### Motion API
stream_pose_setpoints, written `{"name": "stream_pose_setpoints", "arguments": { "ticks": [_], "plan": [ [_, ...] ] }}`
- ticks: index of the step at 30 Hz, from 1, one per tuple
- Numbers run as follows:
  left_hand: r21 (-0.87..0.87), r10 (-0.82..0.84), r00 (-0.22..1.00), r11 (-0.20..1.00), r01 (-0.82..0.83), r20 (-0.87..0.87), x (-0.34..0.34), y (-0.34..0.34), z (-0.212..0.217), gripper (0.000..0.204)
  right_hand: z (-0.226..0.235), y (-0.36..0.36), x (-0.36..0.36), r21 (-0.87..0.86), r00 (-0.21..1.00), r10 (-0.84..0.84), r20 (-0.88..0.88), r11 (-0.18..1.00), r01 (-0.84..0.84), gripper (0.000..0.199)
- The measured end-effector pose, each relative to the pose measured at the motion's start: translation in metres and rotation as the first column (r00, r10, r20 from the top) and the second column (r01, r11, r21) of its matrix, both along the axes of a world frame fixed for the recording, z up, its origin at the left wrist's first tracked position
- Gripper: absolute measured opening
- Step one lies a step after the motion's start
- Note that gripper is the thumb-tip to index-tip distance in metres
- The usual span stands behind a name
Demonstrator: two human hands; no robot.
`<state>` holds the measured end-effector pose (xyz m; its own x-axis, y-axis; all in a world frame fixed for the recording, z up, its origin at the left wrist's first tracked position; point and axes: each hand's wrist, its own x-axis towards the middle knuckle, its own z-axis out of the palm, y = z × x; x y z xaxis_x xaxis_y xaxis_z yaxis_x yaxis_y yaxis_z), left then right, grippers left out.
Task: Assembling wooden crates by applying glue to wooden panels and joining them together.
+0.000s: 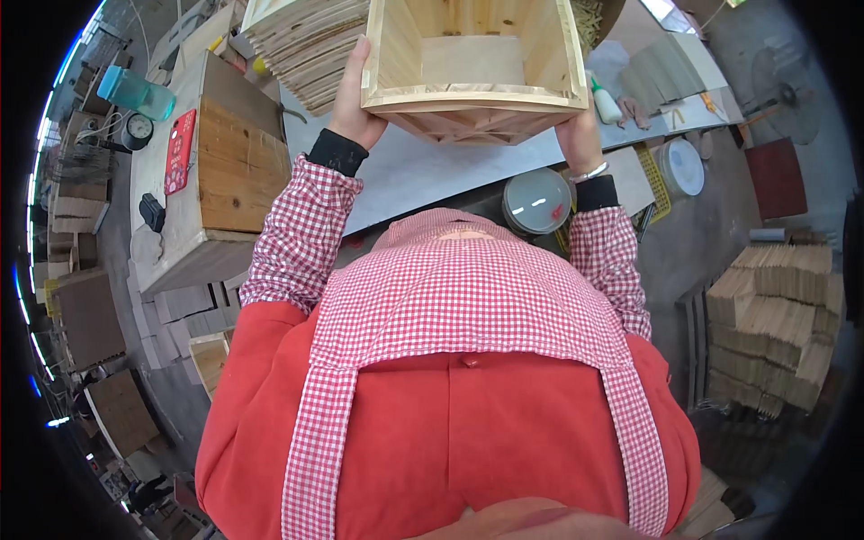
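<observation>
I hold an open pale wooden box point(474, 67) above the grey workbench point(405, 175), its open side toward me. My left hand point(354, 99) grips the box's left wall, fingers up along the edge. My right hand point(580, 135) grips its right lower corner, a bracelet at the wrist. Both sleeves are red-and-white check with black cuffs. The box's underside shows slanted boards.
A stack of thin wooden boards point(310, 45) lies left of the box. A wooden block table point(238, 166) at left carries a red phone point(180, 148), a teal bottle point(135, 92) and a dial. A round lidded tub point(537, 200), a white bucket point(681, 166), a glue bottle point(606, 103) and stacked wood point(778, 319) stand right.
</observation>
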<state>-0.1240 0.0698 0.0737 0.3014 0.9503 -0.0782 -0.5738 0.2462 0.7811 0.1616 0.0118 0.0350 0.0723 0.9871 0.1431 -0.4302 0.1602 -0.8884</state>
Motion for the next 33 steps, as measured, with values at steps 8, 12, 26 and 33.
{"name": "stream_pose_setpoints", "arguments": {
  "ticks": [8,12,26,33],
  "plan": [
    [-0.135,0.106,0.994,0.985,-0.11,-0.035,0.007,-0.005,-0.03,0.05,-0.079,0.034,0.048,-0.122,0.897,0.02,0.442,0.992,0.038,0.047],
    [-0.116,0.21,0.952,0.964,-0.24,-0.222,-0.009,0.0,-0.027,0.035,-0.001,0.04,0.039,0.082,0.757,-0.294,0.583,0.949,0.305,0.034],
    [-0.348,0.136,0.782,0.931,0.109,0.609,-0.038,-0.007,-0.056,0.017,0.059,0.025,-0.128,0.372,0.254,-0.278,0.926,0.784,-0.498,0.033],
    [-0.278,0.091,0.777,0.954,0.111,0.623,-0.035,-0.007,-0.053,0.017,0.066,0.023,-0.131,0.321,0.26,-0.212,0.942,0.796,-0.514,0.032]
  ]
}}
